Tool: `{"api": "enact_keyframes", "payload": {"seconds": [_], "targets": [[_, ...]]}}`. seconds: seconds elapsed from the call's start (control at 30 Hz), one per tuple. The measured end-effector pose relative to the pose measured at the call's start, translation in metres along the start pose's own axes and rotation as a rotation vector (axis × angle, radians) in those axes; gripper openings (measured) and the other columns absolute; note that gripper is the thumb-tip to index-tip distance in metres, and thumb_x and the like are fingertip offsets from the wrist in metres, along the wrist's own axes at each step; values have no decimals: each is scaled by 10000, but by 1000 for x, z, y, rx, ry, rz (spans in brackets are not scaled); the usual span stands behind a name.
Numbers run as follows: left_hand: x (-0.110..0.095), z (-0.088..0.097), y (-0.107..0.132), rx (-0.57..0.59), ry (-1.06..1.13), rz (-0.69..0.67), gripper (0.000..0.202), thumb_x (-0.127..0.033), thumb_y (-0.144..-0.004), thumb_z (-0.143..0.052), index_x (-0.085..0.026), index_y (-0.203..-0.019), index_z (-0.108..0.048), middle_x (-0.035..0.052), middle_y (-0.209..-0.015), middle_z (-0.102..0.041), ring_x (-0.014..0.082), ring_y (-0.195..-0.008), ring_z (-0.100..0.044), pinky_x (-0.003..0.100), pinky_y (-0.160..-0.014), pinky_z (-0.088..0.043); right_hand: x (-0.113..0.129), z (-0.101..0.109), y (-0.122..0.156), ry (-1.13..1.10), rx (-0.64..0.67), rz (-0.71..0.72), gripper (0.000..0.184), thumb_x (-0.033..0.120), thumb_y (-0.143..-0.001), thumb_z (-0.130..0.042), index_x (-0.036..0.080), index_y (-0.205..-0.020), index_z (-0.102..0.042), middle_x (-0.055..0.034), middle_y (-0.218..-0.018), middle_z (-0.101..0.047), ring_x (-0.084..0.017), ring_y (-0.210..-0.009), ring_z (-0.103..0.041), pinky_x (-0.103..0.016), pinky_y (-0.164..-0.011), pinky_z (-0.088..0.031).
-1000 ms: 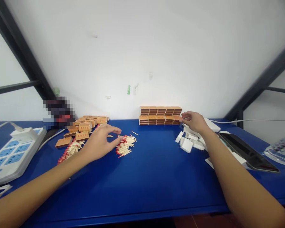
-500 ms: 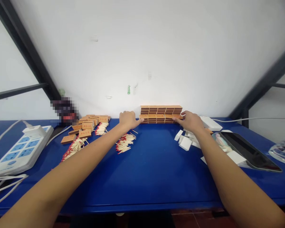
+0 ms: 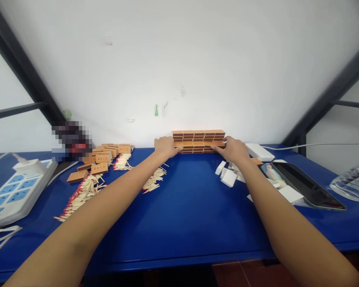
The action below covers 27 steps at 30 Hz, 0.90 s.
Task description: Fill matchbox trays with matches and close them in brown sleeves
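Orange matchboxes with dark striking sides stand in a stepped stack (image 3: pixel 198 136) against the wall, the back row taller than the front. At the left end of the front row, my left hand (image 3: pixel 166 146) is closed, its thumb over the near side. Around the right end curls my right hand (image 3: pixel 233 150), thumb in front and fingers at the end and behind. Left of the stack lie loose red-tipped matches (image 3: pixel 154 180), partly behind my left forearm. White pieces like small box trays (image 3: pixel 228 177) lie below my right hand.
More matchboxes (image 3: pixel 102 158) and a larger match pile (image 3: pixel 85 192) lie at left, near a white power strip (image 3: pixel 19 192). On the right are a white block-shaped device (image 3: pixel 259 152) with a cable, a dark-screened tablet or phone (image 3: pixel 309 186) and clear plastic (image 3: pixel 354 184).
My left hand has shifted slightly right against the front row's end. My right hand stays at the other end. The whole view has shifted a little.
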State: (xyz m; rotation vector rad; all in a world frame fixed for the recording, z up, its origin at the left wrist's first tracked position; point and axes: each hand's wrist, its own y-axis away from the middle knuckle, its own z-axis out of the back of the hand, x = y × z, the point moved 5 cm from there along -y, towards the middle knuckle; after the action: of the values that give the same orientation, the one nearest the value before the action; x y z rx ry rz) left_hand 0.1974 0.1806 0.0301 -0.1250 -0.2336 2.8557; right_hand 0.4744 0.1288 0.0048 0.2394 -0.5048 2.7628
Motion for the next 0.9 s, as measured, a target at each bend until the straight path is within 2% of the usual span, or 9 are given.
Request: {"api": "enact_keyframes", "payload": {"seconds": [0.47,0.67,0.8,0.9], "targets": [[-6,-2,-2,-31,-13,-7,624,-718,-896,-619,-152,-1134,-728,181,-1145,-762,351,-1101,-691,479,-1025,-458,5,-2,0,17,40,12,670,702,-946,-575,128,-1289,-612,-228,-1194,-747,-392,-1125,-703,-437,-879,-535],[-9,-4,-3,-33,-11,6,709,-784,-859,-616,-154,-1169,-719,193,-1162,-752,374,-1127,-674,503,-1054,-414,7,-1,5,-11,45,-19,856,821,-858,-596,109,-1330,-547,-269,-1213,-729,-413,-1119,-707,-446,-863,-545],[-10,-7,-4,-25,-8,13,766,-833,-797,-650,-159,-1152,-730,191,-1154,-755,390,-1139,-661,516,-1069,-392,12,0,8,-18,38,-45,1034,913,-759,-606,75,-1354,-488,-270,-1141,-748,-437,-1109,-710,-494,-927,-527],[-10,-8,-6,-13,-5,18,789,-848,-772,-661,-165,-1162,-728,189,-1158,-756,387,-1140,-660,509,-1061,-399,15,-2,9,-12,24,-70,1059,927,-744,-601,57,-1338,-486,-289,-1140,-741,-449,-1138,-698,-513,-958,-514]]}}
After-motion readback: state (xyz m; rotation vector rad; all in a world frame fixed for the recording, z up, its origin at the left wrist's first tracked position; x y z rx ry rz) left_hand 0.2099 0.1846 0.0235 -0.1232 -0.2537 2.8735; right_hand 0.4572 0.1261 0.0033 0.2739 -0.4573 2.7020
